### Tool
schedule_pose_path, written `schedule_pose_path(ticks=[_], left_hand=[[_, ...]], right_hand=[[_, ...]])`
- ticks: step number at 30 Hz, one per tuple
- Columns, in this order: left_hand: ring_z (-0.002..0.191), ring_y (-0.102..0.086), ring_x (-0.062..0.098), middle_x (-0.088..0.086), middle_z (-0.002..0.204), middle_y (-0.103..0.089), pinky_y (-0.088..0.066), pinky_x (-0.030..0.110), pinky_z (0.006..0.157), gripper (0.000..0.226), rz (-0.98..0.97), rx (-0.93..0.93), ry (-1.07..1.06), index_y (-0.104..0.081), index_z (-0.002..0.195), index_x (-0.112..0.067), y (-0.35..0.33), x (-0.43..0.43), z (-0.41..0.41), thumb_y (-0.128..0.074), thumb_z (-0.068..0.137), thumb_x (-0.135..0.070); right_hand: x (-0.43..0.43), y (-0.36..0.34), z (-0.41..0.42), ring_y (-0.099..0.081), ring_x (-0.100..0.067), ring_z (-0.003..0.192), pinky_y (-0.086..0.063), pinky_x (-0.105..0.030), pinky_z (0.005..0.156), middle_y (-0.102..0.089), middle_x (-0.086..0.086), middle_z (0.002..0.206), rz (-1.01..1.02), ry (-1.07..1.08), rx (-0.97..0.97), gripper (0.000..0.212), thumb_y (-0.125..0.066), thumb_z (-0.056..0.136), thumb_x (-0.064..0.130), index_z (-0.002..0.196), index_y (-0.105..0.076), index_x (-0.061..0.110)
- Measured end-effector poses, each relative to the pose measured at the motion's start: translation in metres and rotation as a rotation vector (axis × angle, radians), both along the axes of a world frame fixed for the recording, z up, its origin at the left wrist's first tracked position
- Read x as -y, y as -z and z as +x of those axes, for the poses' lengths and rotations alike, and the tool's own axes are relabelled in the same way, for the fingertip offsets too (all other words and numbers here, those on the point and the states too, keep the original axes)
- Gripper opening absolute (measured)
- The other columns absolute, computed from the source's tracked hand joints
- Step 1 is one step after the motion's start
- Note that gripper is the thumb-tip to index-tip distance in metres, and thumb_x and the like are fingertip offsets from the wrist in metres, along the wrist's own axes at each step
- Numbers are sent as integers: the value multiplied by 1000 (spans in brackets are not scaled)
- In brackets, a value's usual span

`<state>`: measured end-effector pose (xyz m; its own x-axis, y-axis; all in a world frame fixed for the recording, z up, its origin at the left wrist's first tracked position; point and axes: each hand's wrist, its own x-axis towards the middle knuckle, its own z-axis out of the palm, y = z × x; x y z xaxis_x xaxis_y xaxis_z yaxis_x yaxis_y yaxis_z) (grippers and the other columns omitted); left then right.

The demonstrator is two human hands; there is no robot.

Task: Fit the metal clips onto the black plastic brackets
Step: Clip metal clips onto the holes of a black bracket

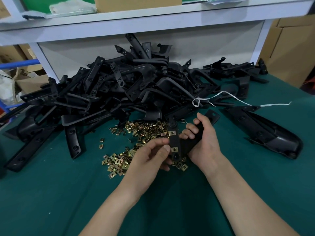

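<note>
Gripping the bracket (175, 142), right hand (203, 138); left hand (153, 155) touches its edge.

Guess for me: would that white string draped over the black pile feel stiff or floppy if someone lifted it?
Probably floppy: the white string loops and sags over the black brackets and trails onto the green table. Likely very light, since it is thin and ribbon-like. Its looped end might snag on a bracket when pulled.
</note>
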<state>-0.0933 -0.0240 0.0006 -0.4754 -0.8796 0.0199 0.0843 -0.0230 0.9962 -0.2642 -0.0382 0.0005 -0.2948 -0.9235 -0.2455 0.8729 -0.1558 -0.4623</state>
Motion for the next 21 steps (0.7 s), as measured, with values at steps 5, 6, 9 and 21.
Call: schedule_pose_path(ticks=[5,6,9,21], left_hand=[[73,-63,13,1,86,-69,-56,26,67,22,-12,20,5,-66,119,-12,0,0,0,-58,98,-9],[73,-63,13,2,86,-69,-56,26,67,22,-15,23,4,-66,119,-12,0,0,0,-59,98,-10],[72,-63,12,-1,84,-69,-57,26,68,22,-22,31,8,-65,119,-12,1,0,-1,-59,98,-10],[72,-64,12,-3,82,-70,-56,25,66,20,-23,29,-2,-66,116,-16,3,0,0,-52,102,-15]], right_hand=[[-1,-1,1,-30,-8,41,-36,-22,43,-32,8,52,2,2,-3,37,-64,92,37,60,-53,22],[-1,-1,1,-30,-8,41,-36,-22,43,-32,8,52,2,2,-3,36,-64,92,37,60,-52,22],[0,-1,1,-29,-9,41,-35,-22,43,-32,8,52,3,5,2,36,-64,92,37,61,-52,22],[1,2,0,-30,-9,41,-37,-23,42,-32,8,52,-3,-1,-5,36,-65,91,37,60,-52,22]])
